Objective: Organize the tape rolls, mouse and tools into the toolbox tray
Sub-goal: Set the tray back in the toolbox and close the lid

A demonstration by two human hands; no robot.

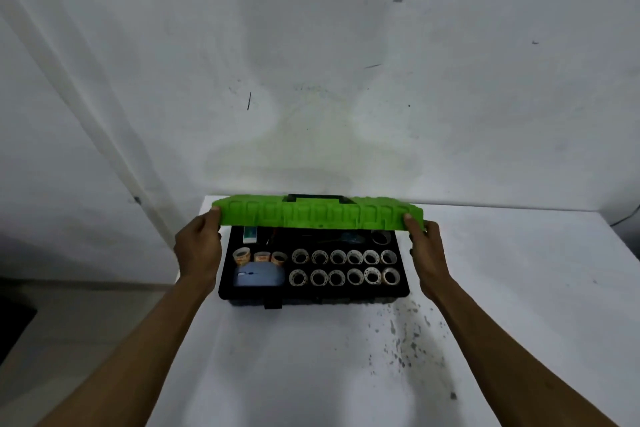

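A black toolbox [311, 293] sits on the white table [311, 357]. Its green lid [318, 215] hangs half raised over the back of the tray. My left hand [198, 246] grips the lid's left end and my right hand [426, 246] grips its right end, thumbs on the lid's face. Inside the tray stand two rows of several white tape rolls [346, 267], three brown-cored rolls [259, 256] and a light blue mouse [258, 276] at the left. A white box [250, 233] and dark tools [346, 237] lie at the back, partly hidden under the lid.
A black latch [273, 303] hangs at the toolbox's front edge. Dark paint specks [408, 333] mark the table to the right of the box. A white wall [311, 80] stands right behind the table, and the table's left edge drops to the floor [69, 305].
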